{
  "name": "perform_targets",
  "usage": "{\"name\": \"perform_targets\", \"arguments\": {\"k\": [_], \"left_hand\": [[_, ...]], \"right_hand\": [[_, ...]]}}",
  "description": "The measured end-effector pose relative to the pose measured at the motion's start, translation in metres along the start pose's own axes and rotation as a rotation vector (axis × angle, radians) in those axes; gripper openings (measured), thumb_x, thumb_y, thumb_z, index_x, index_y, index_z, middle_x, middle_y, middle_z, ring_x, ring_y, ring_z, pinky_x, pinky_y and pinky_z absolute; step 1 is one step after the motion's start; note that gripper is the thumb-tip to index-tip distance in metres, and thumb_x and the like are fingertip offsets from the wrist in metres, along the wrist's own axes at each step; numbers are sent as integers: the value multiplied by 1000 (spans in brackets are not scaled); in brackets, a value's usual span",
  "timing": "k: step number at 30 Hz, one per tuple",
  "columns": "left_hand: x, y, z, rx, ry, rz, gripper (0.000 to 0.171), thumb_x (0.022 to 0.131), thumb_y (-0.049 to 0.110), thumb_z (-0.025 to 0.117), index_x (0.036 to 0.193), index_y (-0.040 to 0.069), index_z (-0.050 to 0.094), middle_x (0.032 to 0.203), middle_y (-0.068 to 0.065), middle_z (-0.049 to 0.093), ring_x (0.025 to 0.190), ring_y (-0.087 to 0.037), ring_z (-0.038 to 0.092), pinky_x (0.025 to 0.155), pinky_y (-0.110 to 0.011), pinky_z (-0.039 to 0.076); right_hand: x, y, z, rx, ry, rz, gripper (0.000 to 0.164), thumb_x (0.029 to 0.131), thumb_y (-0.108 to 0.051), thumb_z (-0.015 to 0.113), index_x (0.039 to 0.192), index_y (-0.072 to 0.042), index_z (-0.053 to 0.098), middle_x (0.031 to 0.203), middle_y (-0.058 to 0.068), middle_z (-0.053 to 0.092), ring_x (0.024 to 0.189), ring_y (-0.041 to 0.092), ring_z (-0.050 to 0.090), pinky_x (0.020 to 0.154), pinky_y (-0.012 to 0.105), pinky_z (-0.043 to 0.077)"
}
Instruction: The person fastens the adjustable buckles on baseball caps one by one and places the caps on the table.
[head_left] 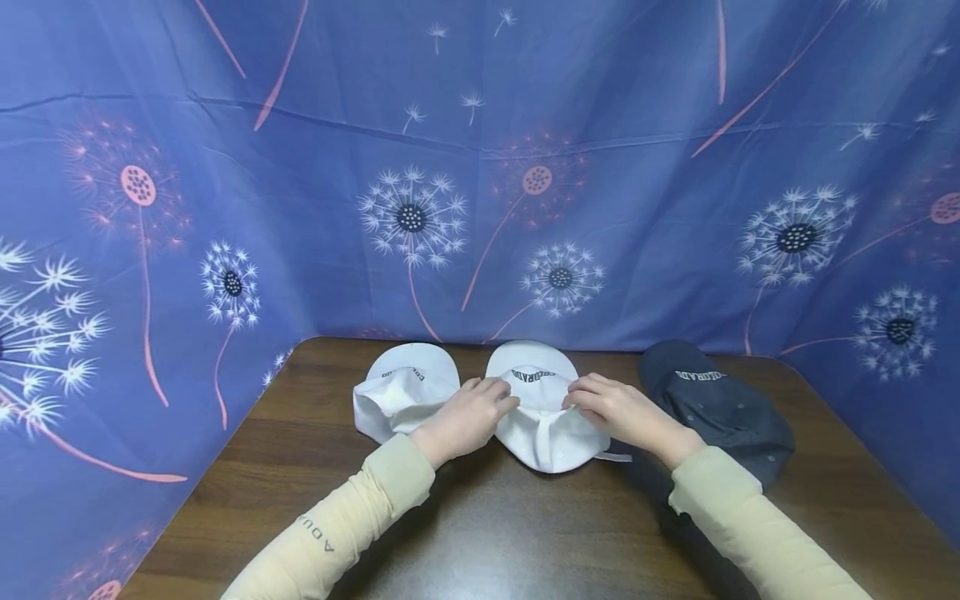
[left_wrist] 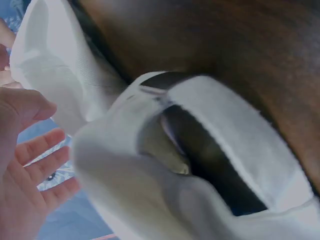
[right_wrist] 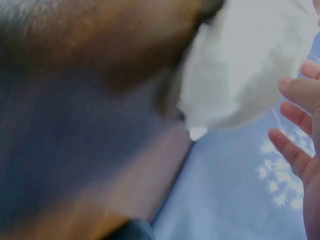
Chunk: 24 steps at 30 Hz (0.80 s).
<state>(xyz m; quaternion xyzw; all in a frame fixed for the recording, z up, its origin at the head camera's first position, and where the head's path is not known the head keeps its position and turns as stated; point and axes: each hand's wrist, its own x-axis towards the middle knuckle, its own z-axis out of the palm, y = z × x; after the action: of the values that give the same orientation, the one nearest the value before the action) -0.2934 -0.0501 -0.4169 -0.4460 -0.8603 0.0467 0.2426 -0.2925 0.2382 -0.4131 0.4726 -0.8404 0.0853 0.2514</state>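
In the head view, a white baseball cap (head_left: 546, 442) with COLORADO lettering lies between my two hands, its brim pointing away from me. My left hand (head_left: 467, 415) is at the left side of its crown. Relaxed, spread fingers and a thumb show on that hand (left_wrist: 30, 165) in the left wrist view, by the white cloth. On the other side, my right hand (head_left: 626, 410) has its fingertips at the crown's right edge. The right wrist view shows the right thumb (right_wrist: 300, 92) at the cap's edge and the fingers loosely bent.
A second white cap (head_left: 397, 396), its crown dented, lies under and left of my left wrist. To the right, a dark COLORADO cap (head_left: 723, 408) sits partly behind my right forearm. All rest on a brown wooden table (head_left: 487, 533), before a blue dandelion-print cloth (head_left: 480, 275).
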Motion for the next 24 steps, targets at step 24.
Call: {"name": "perform_targets", "arguments": {"k": [24], "left_hand": [[51, 41, -35, 21, 37, -18, 52, 90, 47, 55, 137, 25, 46, 133, -1, 50, 128, -21, 43, 103, -46, 37]], "right_hand": [[-87, 26, -89, -144, -143, 307, 74, 59, -29, 87, 125, -16, 56, 131, 15, 50, 117, 39, 45, 85, 63, 38]]}}
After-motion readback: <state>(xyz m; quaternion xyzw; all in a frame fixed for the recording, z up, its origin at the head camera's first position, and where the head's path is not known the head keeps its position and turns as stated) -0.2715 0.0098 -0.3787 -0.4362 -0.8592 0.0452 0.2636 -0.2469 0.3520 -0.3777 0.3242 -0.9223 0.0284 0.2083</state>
